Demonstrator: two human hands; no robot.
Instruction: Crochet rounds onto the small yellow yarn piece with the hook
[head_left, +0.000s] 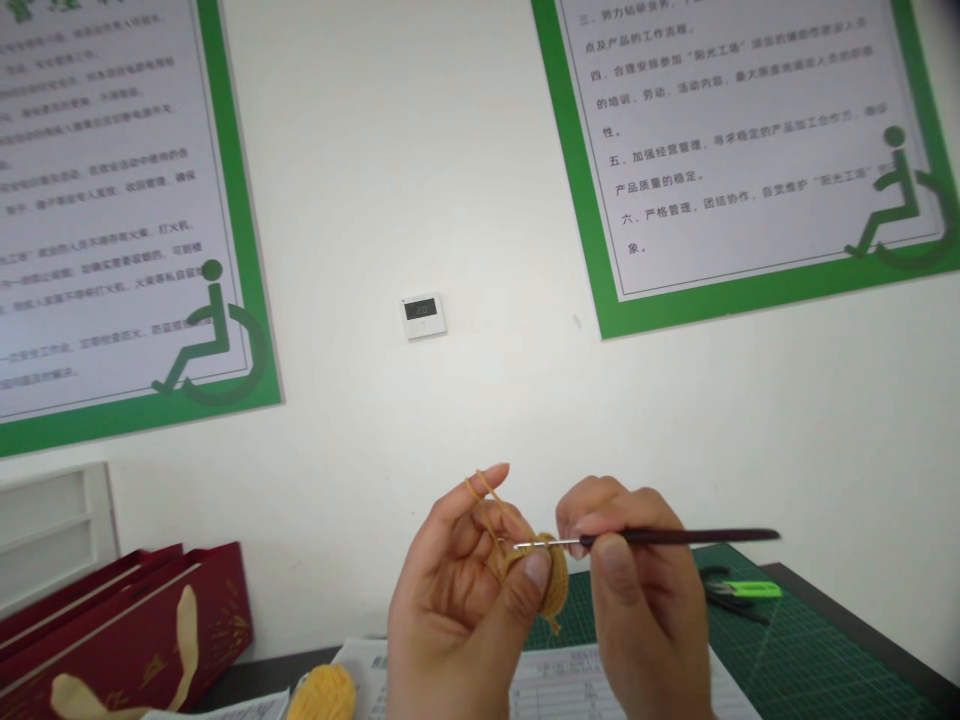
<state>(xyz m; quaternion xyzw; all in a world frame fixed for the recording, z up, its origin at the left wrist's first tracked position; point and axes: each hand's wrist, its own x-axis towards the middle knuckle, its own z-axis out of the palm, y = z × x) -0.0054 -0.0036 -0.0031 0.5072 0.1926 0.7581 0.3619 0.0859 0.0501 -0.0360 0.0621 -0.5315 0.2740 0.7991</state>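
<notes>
My left hand is raised in front of the wall and pinches a small mustard-yellow crochet piece between thumb and fingers. Yellow yarn is looped over its raised index finger. My right hand is closed on a dark-handled crochet hook, held level. The hook's metal tip pokes into the top of the crochet piece. A ball of yellow yarn lies at the bottom edge, left of my left wrist.
A green cutting mat covers the dark table at right, with a green-handled tool on it. Printed papers lie under my hands. Dark red gift bags stand at left. Two green-framed posters and a small thermostat hang on the white wall.
</notes>
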